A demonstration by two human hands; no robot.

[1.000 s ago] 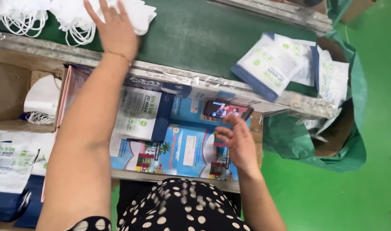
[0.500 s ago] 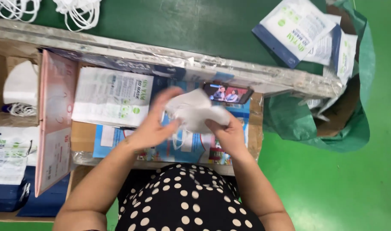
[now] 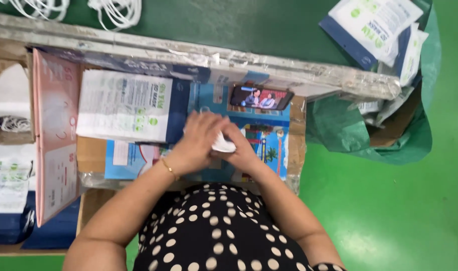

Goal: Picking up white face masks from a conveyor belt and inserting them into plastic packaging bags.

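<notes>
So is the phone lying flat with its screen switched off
No, the phone has a lit screen showing a picture, propped just beyond the hands, which are pressed together over a white mask.

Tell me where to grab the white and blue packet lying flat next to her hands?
Probably by the blue strip at its right end. The white and blue packet lies flat on the work surface, so fingers must slide under an edge. That end is nearest the left hand and right hand, which are pressed together around a white mask.

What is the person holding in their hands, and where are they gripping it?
A folded white face mask, pressed between both hands: the left hand covers most of it from above, the right hand sits under it. Only one edge shows.
</notes>
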